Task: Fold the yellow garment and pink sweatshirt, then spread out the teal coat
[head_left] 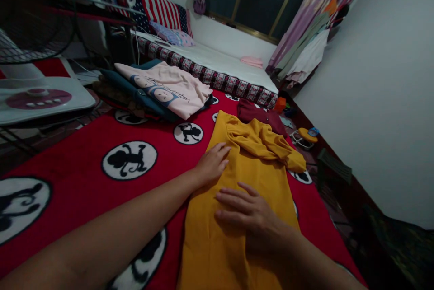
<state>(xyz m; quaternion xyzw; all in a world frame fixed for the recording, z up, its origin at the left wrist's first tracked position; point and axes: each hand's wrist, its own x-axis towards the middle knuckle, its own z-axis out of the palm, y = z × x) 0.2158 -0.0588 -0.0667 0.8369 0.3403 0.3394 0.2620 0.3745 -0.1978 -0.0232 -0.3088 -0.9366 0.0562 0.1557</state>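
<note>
A mustard-yellow garment (267, 181) lies lengthwise on a red blanket (84, 168) patterned with black-and-white roundels, its upper end bunched near a folded maroon garment (259, 114). The left hand (212, 163) rests on its left edge, grip loose, fingers extended, grasping nothing. The right hand (252, 213) is over its middle, grip open with fingers spread, holding nothing; whether it touches the cloth cannot be told. On the clothes pile, a pale pink shirt (190, 80) bears tilted lettering starting "WA", the remainder unclear.
</note>
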